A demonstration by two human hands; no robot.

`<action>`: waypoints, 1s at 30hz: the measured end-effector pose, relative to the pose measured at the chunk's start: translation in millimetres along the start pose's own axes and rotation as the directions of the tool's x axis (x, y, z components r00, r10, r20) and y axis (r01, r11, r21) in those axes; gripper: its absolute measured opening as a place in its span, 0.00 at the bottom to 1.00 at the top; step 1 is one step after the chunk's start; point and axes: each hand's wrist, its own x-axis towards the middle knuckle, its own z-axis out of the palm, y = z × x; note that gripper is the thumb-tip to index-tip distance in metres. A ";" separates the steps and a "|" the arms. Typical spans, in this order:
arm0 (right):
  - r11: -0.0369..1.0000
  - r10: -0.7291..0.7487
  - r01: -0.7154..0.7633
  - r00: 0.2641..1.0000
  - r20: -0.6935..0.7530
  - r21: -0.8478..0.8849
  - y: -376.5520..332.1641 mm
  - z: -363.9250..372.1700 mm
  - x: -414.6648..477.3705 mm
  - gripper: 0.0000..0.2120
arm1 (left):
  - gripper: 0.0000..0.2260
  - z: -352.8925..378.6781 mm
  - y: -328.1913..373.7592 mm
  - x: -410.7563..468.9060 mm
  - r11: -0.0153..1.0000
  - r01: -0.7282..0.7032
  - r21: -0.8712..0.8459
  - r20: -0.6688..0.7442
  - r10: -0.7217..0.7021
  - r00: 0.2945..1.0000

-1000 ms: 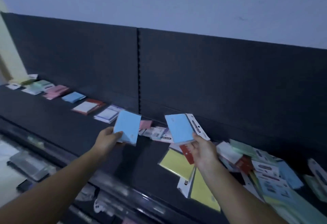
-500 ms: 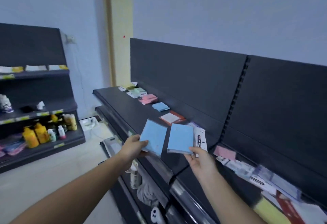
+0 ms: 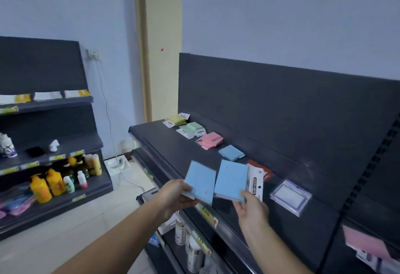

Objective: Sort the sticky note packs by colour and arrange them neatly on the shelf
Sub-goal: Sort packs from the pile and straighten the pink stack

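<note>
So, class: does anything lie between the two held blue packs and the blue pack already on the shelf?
Nothing visible does: only bare shelf lies between the left blue pack, the right blue pack and the shelved blue pack.

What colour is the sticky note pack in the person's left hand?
Light blue; the head view shows the flat pack best.

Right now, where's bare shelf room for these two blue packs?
Free: front strip of shelf, between its edge and the back row. Crowded: yellow pile, green pile, pink pile, blue pile, close along the back panel.
</note>
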 end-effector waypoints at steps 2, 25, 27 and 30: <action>1.000 -0.014 0.014 0.999 -0.041 -0.006 4.2 10.4 13.6 0.15 | 0.07 -9.3 3.4 18.3 1.000 0.013 0.014 -0.005 -0.013 1.000; 0.839 -0.169 0.129 0.985 -0.028 -0.529 -43.9 112.0 274.2 0.12 | 0.10 50.3 101.7 285.1 0.832 -0.228 0.505 0.172 0.162 0.972; 0.810 -0.139 0.105 0.990 -0.015 -0.577 -49.0 110.3 284.6 0.13 | 0.11 58.4 101.5 305.0 0.779 -0.264 0.569 0.208 0.175 0.962; 0.776 -0.144 0.102 0.989 -0.017 -0.622 -56.9 108.8 296.0 0.14 | 0.08 72.3 105.4 328.9 0.670 -0.331 0.665 0.248 0.220 0.943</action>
